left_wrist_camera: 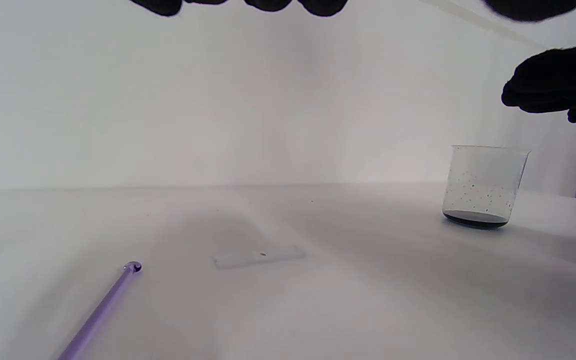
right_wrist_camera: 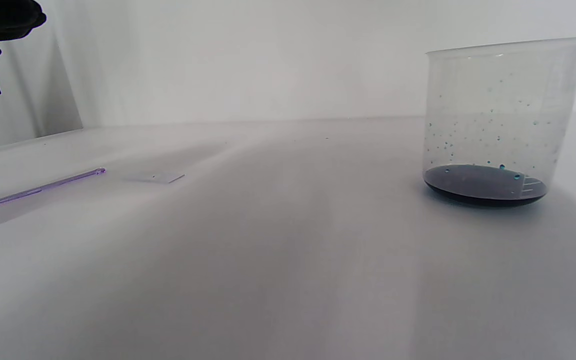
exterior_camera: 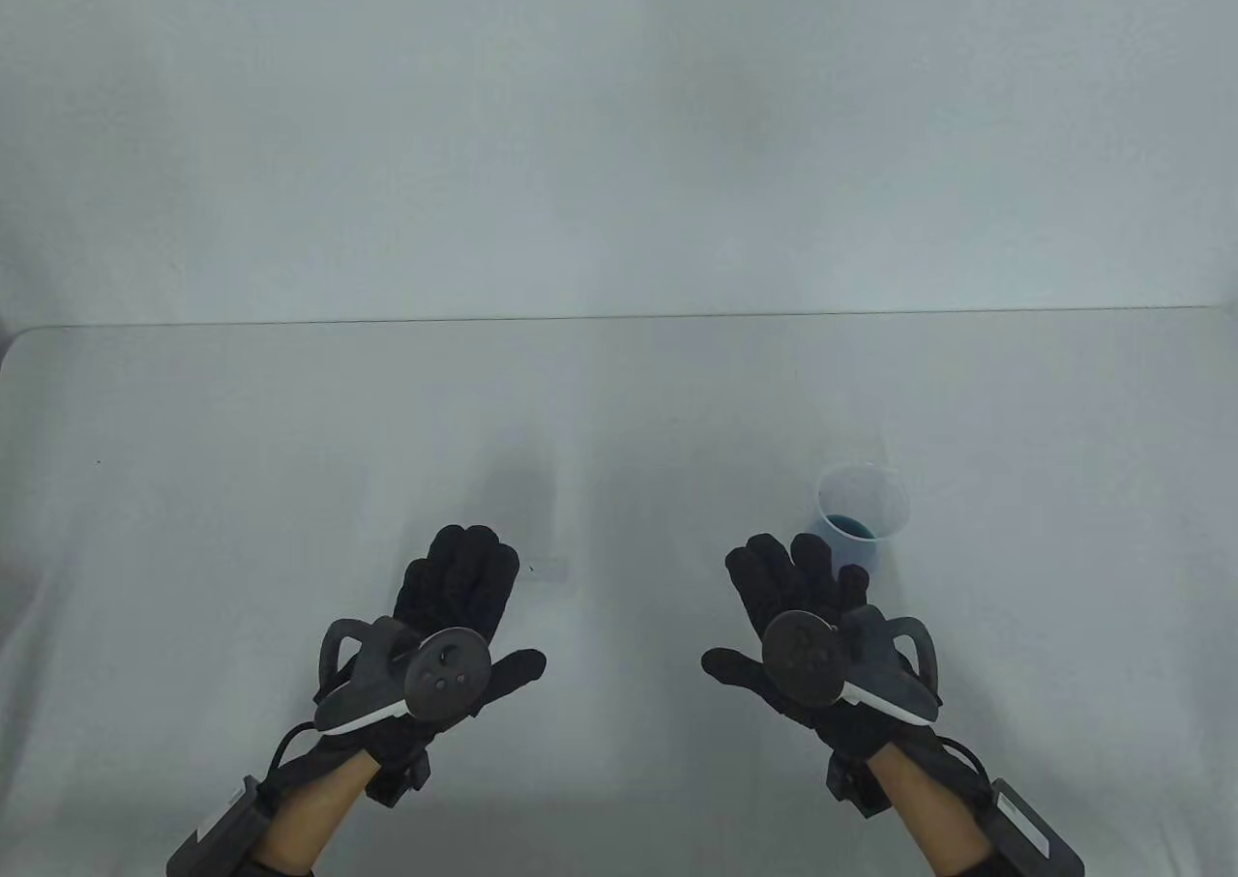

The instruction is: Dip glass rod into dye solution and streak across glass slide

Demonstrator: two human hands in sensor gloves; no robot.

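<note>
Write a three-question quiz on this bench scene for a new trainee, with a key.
1. True or false: the glass rod lies on the table, held by neither hand.
2. Which object stands nearest the right hand?
A. the beaker with dark dye
B. the glass slide
C. a pipette
3. Fill in: in the wrist views, the slide lies between the rod and the ____.

Key:
1. True. The left hand and the right hand are both spread flat above the table with nothing in their grip.
2. A
3. beaker
</note>
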